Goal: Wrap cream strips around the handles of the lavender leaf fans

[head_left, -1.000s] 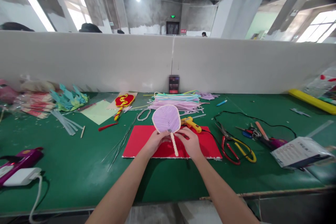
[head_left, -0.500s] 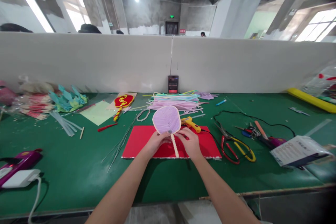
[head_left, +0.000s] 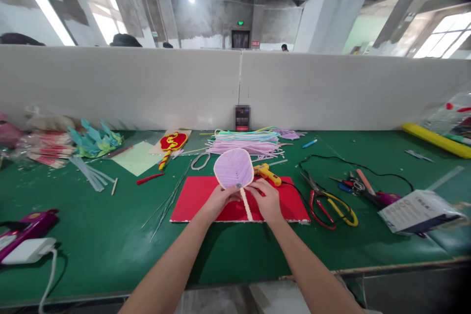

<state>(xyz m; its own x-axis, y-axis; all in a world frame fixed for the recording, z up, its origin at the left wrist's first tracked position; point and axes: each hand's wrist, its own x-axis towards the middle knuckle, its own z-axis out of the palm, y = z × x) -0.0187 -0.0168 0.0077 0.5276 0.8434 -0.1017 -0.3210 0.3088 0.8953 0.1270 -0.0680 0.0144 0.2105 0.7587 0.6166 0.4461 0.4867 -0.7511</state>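
A small fan (head_left: 234,168) of purple pipe cleaners, with a cream rim and a cream handle, is held upright over a red board (head_left: 195,198). My left hand (head_left: 221,200) pinches it at the lower left, where the face meets the handle. On the other side my right hand (head_left: 265,198) grips the lower right edge, fingers closed. The handle points down toward me between both hands. Just behind my right hand lies a yellow glue gun (head_left: 270,175) on the board's far edge.
Behind the fan lies a pile of pastel pipe cleaners (head_left: 250,144). Red-and-yellow-handled pliers (head_left: 327,203), keys (head_left: 355,185) and a white box (head_left: 419,211) are at the right. A red-and-yellow fan (head_left: 172,142), thin wires (head_left: 170,201) and a purple power strip (head_left: 33,228) are left.
The fan's handle end has shifted very slightly to the right. Both hands keep their hold in nearly the same place.
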